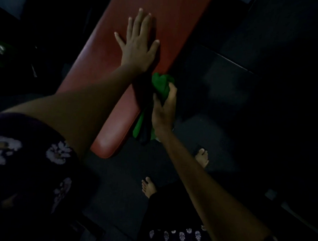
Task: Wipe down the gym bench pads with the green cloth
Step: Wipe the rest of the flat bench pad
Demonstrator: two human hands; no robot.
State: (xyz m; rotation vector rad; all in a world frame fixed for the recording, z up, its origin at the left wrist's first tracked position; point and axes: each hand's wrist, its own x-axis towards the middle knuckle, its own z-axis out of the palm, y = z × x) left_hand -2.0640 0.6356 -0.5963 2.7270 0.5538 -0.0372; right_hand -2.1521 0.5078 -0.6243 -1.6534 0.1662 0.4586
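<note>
1. Gripping the green cloth (160, 84) is the right hand (162, 113): its fingers and thumb are curled round the bunched fabric, with a rounded wad bulging out above the fingertips and a loose tail hanging below the palm.
2. That cloth is soft and crumpled, bright green where light reaches it and almost black in its folds; it sits against the long right-hand side edge of the red bench pad (108, 93), near the pad's nearer half.
3. Smooth and slightly glossy, the pad looks like red vinyl upholstery; it is a long narrow slab with rounded corners, running diagonally from the lower middle of the view to the upper right, and a pale sheen lies on its near end.
4. Flat on the pad's top surface lies the left hand (137, 47), fingers straight and spread, thumb out to the side, holding nothing; it rests farther up the pad than the cloth.
5. Both forearms are bare and stretched forward; the left one crosses above the pad, the right one reaches in from the lower right.
6. A dark sleeve (27, 160) with a pale flower print covers the left upper arm.
7. Beneath the pad is a dark matte floor (115, 200), where two bare feet stand, one (148, 187) near the middle and the other (202, 157) farther right.
</note>
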